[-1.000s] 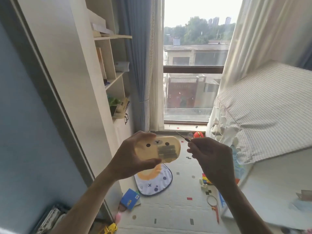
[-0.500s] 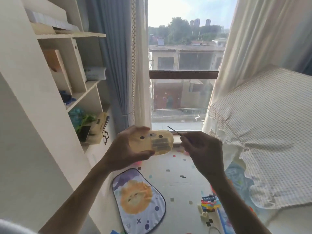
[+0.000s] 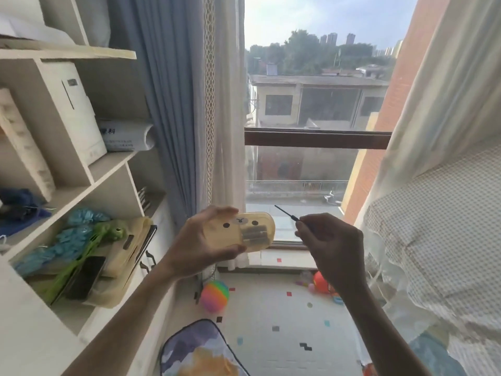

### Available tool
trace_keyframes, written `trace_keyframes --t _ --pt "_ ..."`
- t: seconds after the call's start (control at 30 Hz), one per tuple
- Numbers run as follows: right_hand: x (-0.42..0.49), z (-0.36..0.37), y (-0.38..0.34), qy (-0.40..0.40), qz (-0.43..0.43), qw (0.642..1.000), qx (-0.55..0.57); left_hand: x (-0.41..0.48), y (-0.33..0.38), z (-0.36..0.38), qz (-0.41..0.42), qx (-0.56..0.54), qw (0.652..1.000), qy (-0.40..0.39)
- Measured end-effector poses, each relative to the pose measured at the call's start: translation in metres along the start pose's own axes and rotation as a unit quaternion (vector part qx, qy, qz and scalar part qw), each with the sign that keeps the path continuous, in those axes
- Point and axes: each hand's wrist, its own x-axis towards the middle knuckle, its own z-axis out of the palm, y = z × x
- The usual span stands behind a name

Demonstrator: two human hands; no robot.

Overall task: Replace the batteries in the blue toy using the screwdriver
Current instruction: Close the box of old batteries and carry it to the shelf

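My left hand [image 3: 202, 244] grips a yellow translucent case [image 3: 244, 231] with a bear face printed on it, held up in front of the window. Several dark batteries [image 3: 254, 234] show through its right half. My right hand [image 3: 332, 244] pinches a thin dark screwdriver [image 3: 286, 213]; its tip points up and left, just above the case's right end and not touching it. No blue toy is clearly in view.
Open shelves [image 3: 81, 169] with boxes, a tablet and soft toys stand at the left. A blue curtain [image 3: 173, 104] hangs beside the window. A netted bed canopy [image 3: 439, 213] fills the right. A rainbow ball [image 3: 214, 296], an orange toy [image 3: 321, 283] and a play mat [image 3: 200, 348] lie on the floor.
My view has swung up and toward the shelves and window. Both hands keep their hold and stay close together; the case and screwdriver remain raised at about the same spacing.
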Motion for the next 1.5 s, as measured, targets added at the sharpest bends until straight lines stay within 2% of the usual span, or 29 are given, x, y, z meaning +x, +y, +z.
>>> trace_keyframes --t 0.23,0.57,0.87,1.07,1.2,1.33,1.4,1.5 --pt "0.165 0.069 0.057 -0.059 -0.014 0.998 0.036 0.143 -0.061 -0.008 -0.047 0.007 0.998 0.045" --pt "0.342 0.208 0.120 -0.114 -0.031 0.991 0.059 0.299 -0.172 -0.055 -0.080 0.021 0.990 0.110" --pt "0.468 0.394 0.095 -0.221 -0.102 0.963 0.115 0.364 -0.257 -0.164 -0.139 0.058 0.965 0.213" --pt "0.494 0.518 0.056 -0.357 -0.173 0.896 0.200 0.329 -0.276 -0.228 -0.238 0.149 0.901 0.331" --pt "0.486 0.586 0.025 -0.463 -0.187 0.828 0.255 0.295 -0.275 -0.250 -0.309 0.203 0.829 0.420" --pt "0.469 0.637 -0.001 -0.540 -0.230 0.766 0.262 0.259 -0.272 -0.266 -0.382 0.246 0.753 0.476" --pt "0.458 0.661 -0.012 -0.554 -0.255 0.753 0.248 0.245 -0.275 -0.274 -0.421 0.255 0.721 0.488" --pt "0.436 0.693 -0.023 -0.549 -0.288 0.751 0.225 0.237 -0.284 -0.284 -0.461 0.254 0.703 0.478"
